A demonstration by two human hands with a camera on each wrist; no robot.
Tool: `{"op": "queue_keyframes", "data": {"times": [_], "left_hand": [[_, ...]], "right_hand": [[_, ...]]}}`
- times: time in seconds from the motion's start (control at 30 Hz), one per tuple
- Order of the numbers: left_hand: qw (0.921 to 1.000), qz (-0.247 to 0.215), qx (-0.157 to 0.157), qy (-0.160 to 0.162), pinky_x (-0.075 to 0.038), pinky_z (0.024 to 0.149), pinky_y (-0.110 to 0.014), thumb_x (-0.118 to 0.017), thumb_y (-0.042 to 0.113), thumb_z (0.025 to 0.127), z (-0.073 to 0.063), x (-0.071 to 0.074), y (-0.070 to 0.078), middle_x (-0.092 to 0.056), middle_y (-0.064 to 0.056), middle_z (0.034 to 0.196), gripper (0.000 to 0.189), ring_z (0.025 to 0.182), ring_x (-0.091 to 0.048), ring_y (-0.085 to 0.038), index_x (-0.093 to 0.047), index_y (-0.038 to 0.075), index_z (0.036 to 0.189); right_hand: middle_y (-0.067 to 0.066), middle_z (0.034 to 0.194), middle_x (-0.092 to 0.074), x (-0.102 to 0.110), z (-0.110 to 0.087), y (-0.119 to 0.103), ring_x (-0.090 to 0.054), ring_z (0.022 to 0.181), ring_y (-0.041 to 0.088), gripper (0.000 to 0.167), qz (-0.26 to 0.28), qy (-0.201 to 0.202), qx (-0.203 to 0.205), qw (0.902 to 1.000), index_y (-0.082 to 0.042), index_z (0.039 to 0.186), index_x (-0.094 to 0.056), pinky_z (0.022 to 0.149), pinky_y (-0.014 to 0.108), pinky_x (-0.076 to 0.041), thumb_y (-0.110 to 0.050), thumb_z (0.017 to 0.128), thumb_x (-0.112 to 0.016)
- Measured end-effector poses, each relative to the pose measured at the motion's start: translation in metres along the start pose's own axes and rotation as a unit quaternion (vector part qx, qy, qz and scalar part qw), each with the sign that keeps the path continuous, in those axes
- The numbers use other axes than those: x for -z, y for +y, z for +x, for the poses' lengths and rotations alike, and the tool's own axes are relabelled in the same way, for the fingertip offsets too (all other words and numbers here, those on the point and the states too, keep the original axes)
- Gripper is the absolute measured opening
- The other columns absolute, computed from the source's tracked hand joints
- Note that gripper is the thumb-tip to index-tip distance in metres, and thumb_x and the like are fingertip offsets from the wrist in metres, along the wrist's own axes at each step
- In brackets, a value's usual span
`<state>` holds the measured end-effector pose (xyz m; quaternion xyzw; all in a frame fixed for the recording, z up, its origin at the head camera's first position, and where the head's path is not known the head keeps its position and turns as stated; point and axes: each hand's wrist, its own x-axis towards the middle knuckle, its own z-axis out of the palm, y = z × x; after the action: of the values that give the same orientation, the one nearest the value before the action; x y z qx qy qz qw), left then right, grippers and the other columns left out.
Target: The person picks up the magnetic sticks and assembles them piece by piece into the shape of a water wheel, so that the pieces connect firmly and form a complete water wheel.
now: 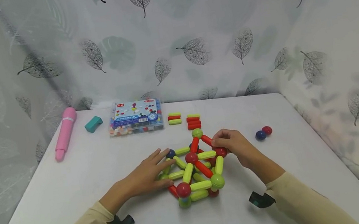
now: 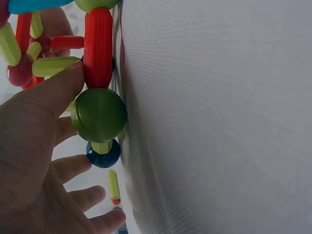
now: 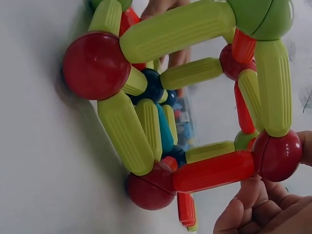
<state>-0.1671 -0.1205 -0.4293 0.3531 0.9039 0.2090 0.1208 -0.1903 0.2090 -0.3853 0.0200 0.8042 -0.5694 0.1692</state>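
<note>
A model of balls joined by rods (image 1: 201,185) stands on the table, its rods yellow-green and red, with a blue one in the right wrist view. My left hand (image 1: 147,174) lies along its left side, fingers spread and fairly straight. In the left wrist view the thumb (image 2: 63,90) touches the model by a red rod (image 2: 98,48), and a fingertip is at a dark blue ball (image 2: 104,155). On the other side, my right hand (image 1: 237,146) pinches a red ball (image 3: 278,155) at the model's upper right corner. Its fingertips are partly hidden behind that ball.
Behind the model lie several loose red and yellow-green rods (image 1: 193,122) beside a clear parts box (image 1: 135,117). A blue ball (image 1: 260,135) and a red ball (image 1: 267,130) sit to the right. Further left are a teal block (image 1: 93,124) and a pink cylinder (image 1: 65,134).
</note>
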Motion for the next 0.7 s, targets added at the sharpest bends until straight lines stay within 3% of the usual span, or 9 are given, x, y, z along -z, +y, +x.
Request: {"op": "queue_keyframes", "data": {"times": [0.23, 0.43, 0.57, 0.7], "left_hand": [[1.0, 0.001, -0.003, -0.001, -0.033, 0.115, -0.064, -0.07, 0.049, 0.094, 0.0, -0.001, -0.001, -0.027, -0.009, 0.168, 0.068, 0.155, -0.017, -0.042, -0.049, 0.023, 0.153], [1.0, -0.001, -0.001, -0.003, -0.033, 0.116, -0.064, -0.07, 0.048, 0.094, 0.001, 0.001, 0.0, -0.027, -0.009, 0.168, 0.067, 0.155, -0.017, -0.042, -0.049, 0.023, 0.153], [1.0, 0.003, 0.007, 0.002, -0.034, 0.115, -0.062, -0.073, 0.047, 0.091, -0.004, -0.002, 0.003, -0.028, -0.009, 0.167, 0.067, 0.155, -0.018, -0.041, -0.052, 0.024, 0.151], [0.9999, 0.014, 0.003, -0.001, -0.035, 0.115, -0.061, -0.079, 0.045, 0.087, -0.015, -0.006, 0.011, -0.031, -0.009, 0.166, 0.062, 0.155, -0.017, -0.04, -0.06, 0.027, 0.144]], "right_hand": [[0.009, 0.102, -0.065, 0.0, -0.004, -0.003, -0.062, 0.09, 0.021, 0.031, -0.012, 0.0, -0.006, 0.9999, -0.003, 0.115, -0.061, 0.079, 0.027, -0.056, -0.025, 0.096, -0.066], [0.011, 0.108, -0.067, 0.011, -0.005, 0.004, -0.064, 0.095, 0.023, 0.044, -0.006, 0.004, 0.008, 0.9999, 0.002, 0.126, -0.059, 0.083, 0.028, -0.056, -0.034, 0.101, -0.061], [0.013, 0.114, -0.068, 0.021, -0.006, 0.017, -0.065, 0.101, 0.025, 0.038, -0.028, -0.013, 0.04, 0.9987, 0.003, 0.13, -0.058, 0.088, 0.033, -0.056, -0.023, 0.102, -0.057], [0.01, 0.118, -0.068, 0.03, -0.009, 0.032, -0.063, 0.107, 0.026, 0.035, -0.097, -0.057, 0.07, 0.9911, -0.002, 0.131, -0.063, 0.089, 0.038, -0.056, -0.01, 0.098, -0.058]]}}
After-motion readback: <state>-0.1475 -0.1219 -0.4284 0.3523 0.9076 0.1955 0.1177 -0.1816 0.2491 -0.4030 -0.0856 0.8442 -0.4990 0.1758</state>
